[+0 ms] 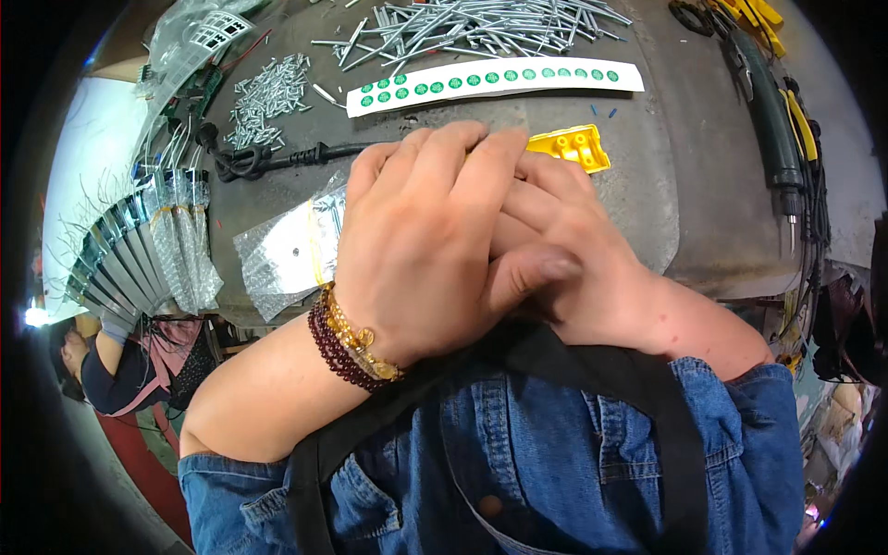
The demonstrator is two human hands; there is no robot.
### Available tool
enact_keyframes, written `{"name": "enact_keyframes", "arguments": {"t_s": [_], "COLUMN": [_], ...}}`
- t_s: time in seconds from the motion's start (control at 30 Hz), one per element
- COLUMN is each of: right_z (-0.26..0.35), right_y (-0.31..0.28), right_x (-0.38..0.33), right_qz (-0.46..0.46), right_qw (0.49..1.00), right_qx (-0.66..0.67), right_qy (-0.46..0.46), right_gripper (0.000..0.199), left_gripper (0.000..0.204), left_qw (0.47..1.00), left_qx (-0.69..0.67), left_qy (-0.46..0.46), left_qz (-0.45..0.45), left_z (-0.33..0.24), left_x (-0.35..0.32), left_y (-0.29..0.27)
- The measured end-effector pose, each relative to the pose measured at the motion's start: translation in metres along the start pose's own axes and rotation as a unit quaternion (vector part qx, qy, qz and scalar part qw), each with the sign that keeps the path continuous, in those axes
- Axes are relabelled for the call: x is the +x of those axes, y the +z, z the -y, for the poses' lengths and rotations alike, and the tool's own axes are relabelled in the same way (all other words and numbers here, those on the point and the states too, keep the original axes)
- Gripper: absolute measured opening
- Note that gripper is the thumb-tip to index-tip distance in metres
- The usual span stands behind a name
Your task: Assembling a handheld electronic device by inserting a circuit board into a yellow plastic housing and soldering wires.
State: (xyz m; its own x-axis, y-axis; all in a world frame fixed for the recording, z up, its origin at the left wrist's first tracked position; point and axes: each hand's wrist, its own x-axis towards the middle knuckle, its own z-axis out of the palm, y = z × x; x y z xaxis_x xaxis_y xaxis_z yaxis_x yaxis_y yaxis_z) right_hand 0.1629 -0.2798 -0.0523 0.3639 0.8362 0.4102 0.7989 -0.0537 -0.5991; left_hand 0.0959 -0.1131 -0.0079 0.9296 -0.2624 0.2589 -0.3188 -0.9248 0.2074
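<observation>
Yellow plastic casing [573,150] shows past the fingers of the right hand [597,242], right of the middle of a dark workbench [726,217], in the view I follow from afar. The left hand [416,231] lies over the right, the two together, perhaps so that one backs the other's pressure; what is beneath is hidden, and I cannot tell whether either hand grips the casing. A black cable [287,160] runs from the left side to the left fingers. Toward the far edge, long screws [490,30] and small screws [268,97] lie heaped, probably for easy picking, a strip of green stickers [495,85] flat before the long ones. Along the right edge lies an electric screwdriver [763,102], apparently for the right hand's convenience; near the near edge, a bubble-wrap packet [282,254].
</observation>
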Motion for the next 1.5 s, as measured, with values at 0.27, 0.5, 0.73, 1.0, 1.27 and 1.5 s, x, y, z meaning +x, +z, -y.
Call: {"name": "enact_keyframes", "arguments": {"t_s": [0.27,0.5,0.73,1.0,1.27,1.5], "right_z": [0.004,0.006,-0.001,0.0,0.005,0.007], "right_y": [0.007,0.017,0.014,0.01,0.008,0.002], "right_x": [0.001,0.001,0.0,0.002,0.004,0.009], "right_qz": [-0.038,-0.09,-0.085,-0.041,-0.059,-0.035], "right_qw": [0.997,0.992,0.994,0.998,0.998,0.999], "right_qx": [-0.057,-0.074,-0.048,-0.021,-0.003,-0.034], "right_qy": [-0.025,-0.046,-0.047,-0.03,-0.029,-0.015], "right_gripper": [0.051,0.049,0.047,0.057,0.065,0.064], "left_gripper": [0.053,0.051,0.051,0.039,0.024,0.031], "left_qw": [1.0,0.999,1.0,0.998,0.989,0.992], "left_qx": [0.013,-0.048,0.0,-0.024,-0.145,-0.107], "left_qy": [-0.023,-0.019,-0.021,-0.01,0.008,0.05], "left_qz": [0.014,0.01,0.001,-0.058,-0.005,0.044], "left_z": [-0.002,-0.003,-0.006,0.004,0.07,0.08], "left_x": [-0.001,-0.003,0.001,0.005,-0.02,-0.019], "left_y": [0.001,0.003,0.005,0.011,-0.029,-0.015]}}
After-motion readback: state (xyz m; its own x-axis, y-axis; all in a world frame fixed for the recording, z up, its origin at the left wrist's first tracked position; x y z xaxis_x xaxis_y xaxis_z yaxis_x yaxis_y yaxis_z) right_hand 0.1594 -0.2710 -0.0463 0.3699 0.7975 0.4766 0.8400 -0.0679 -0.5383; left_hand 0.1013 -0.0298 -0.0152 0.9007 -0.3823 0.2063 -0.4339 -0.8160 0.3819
